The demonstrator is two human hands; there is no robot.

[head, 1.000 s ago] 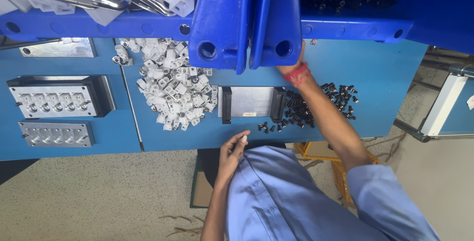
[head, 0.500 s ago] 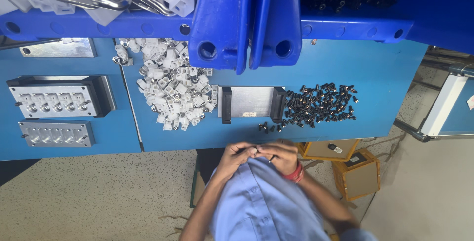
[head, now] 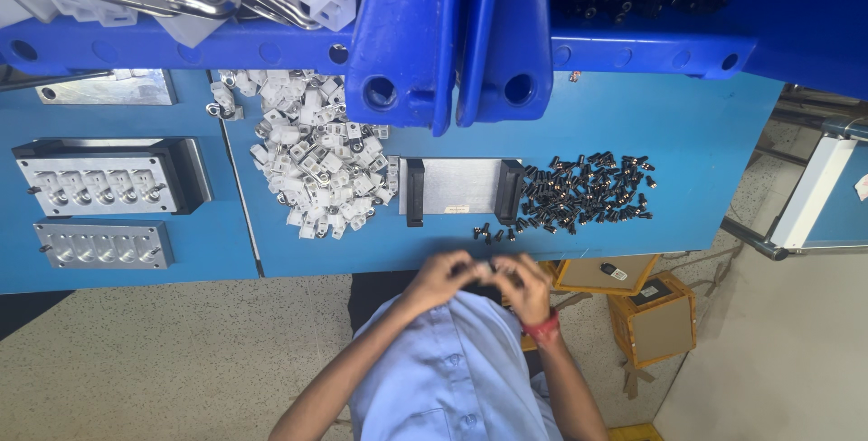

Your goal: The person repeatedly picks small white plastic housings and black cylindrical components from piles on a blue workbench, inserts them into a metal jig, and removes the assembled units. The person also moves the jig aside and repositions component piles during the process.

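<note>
We see the blue surface [head: 705, 143] running across the view, with two big blue bins [head: 452, 34] hanging over its far edge; the one on the left holds white plastic parts, the one on the right small black parts. On the left part of the surface sit two grey metal fixture blocks [head: 104, 183], one above the other, each with a row of round pockets. Nearer the middle lies a heap of white plastic pieces [head: 312, 165], and just beside it a flat grey metal plate [head: 461, 188] with a black bar at each end. Touching the plate's right end is a scatter of small black parts [head: 588, 192], with a few strays below the plate near the surface's near edge.

Below the surface, beside the person's light blue shirt [head: 452, 378], stand two open cardboard boxes [head: 651, 319] on the speckled floor.

Both hands are brought together just off the near edge of the surface, in front of the chest. The left hand [head: 443, 276] and the right hand [head: 523, 280], a red band at its wrist, meet fingertip to fingertip, fingers curled and pressed together around something small and dark [head: 488, 271] between them. It is too small and blurred for us to name.
</note>
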